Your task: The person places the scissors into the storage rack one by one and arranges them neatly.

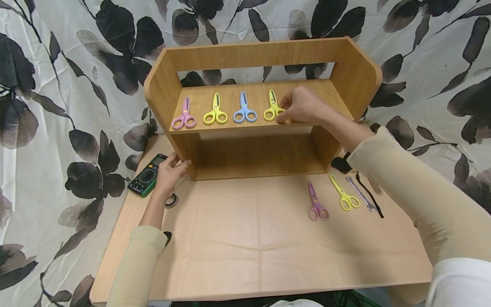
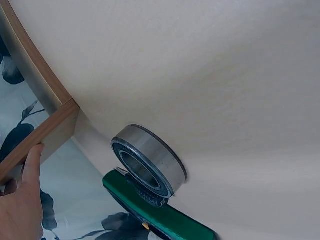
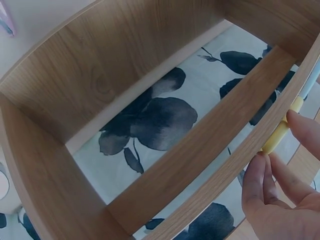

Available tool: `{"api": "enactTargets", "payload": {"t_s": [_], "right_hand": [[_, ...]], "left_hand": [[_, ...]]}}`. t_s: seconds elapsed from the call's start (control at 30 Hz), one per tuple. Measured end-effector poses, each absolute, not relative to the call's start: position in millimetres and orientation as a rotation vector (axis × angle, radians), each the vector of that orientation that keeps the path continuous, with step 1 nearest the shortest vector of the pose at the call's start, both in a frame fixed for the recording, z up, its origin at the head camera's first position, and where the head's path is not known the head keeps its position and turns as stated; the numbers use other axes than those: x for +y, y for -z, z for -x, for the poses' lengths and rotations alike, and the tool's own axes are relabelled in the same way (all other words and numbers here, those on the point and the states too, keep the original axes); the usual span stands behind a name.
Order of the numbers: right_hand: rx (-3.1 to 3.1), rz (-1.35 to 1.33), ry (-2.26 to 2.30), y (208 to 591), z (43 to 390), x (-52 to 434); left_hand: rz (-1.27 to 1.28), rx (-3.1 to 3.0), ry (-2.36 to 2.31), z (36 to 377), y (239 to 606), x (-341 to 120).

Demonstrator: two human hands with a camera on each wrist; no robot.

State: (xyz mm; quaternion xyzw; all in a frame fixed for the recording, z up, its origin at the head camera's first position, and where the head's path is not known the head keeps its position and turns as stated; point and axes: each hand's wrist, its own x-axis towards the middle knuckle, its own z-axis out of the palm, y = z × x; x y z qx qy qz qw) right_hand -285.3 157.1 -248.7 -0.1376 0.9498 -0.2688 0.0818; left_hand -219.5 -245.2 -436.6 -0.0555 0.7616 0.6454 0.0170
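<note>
A two-level wooden shelf [image 1: 253,155] stands at the back of the table. On its upper board lie pink scissors [image 1: 185,114], yellow scissors [image 1: 215,111], blue scissors [image 1: 244,108] and, furthest right, a second yellow pair [image 1: 270,107]. My right hand [image 1: 303,104] pinches a handle loop of that last pair, whose yellow handle [image 3: 276,136] shows between thumb and fingers in the right wrist view. With my left hand [image 1: 168,174] I hold the front edge of the shelf's left side panel [image 2: 50,132] low down; part of that grip is hidden behind the panel.
Left of the shelf lie a green multimeter [image 1: 147,175] and a bearing ring [image 1: 171,201]. On the right of the table are purple scissors [image 1: 315,202], yellow scissors [image 1: 344,194], a wrench [image 1: 360,194] and a black strap [image 1: 370,196]. A floral cloth [image 1: 76,140] hangs behind.
</note>
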Motion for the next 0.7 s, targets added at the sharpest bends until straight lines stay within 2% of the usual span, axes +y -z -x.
{"api": "enactTargets", "payload": {"t_s": [0.33, 0.7], "right_hand": [[2.826, 0.485, 1.049, 262, 261, 174], [2.780, 0.361, 1.421, 306, 194, 216]], "left_hand": [[0.174, 2.378, -2.005, 222, 441, -249], [0.181, 2.359, -2.010, 218, 434, -246]]}}
